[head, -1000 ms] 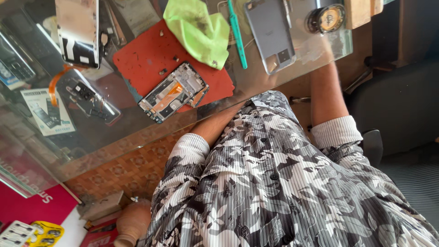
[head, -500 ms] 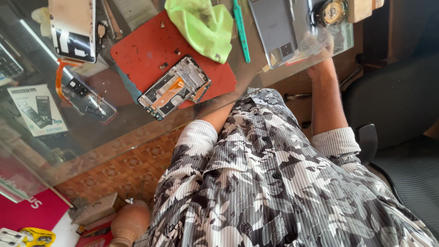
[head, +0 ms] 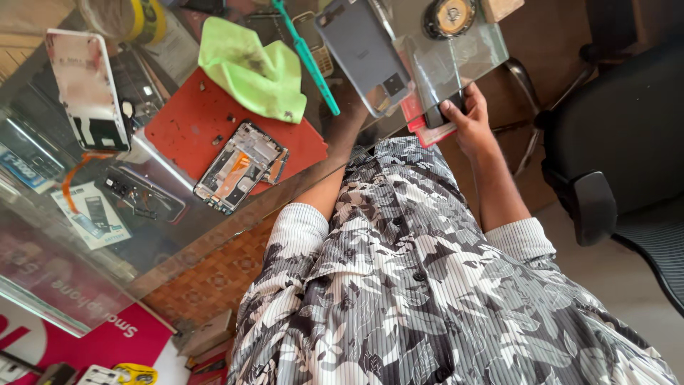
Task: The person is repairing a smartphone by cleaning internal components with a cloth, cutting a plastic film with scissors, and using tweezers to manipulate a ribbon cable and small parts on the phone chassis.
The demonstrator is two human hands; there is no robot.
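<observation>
Glass table (head: 214,246) first: it is see-through and cluttered, so from my feed it's hard to tell what lies on top and what sits underneath. That's the main risk, misjudging depth at the edge.

Red mat (head: 192,128) carries the opened phone (head: 239,165), board side up, lying across the mat's near edge. A knock from below or a sleeve drag could slide it toward the table edge.

Green cloth (head: 249,68) lies on the mat's far corner. Pulling it could sweep the loose screws (head: 216,140) off the mat, and they're tiny and dark.

Grey phone (head: 363,53) lies near the right corner, with the teal tool (head: 310,60) just beside it. Either could get bumped.

Right hand (head: 470,125) is at the table's right corner, fingers curled and pinching a dark slab (head: 445,114) with a red piece (head: 427,132) against it. I can't tell whether they sit under the glass or at its lip. The grip looks like fingertips only, over open floor next to the chair (head: 627,142). I judge a slip there means a drop.

Left hand (head: 350,117) reaches under the glass below the grey phone. It's murky through the pane, so I can't tell whether the fingers are open or closed, or whether they hold anything. With the hand out of clear sight it could snag on something.
</observation>
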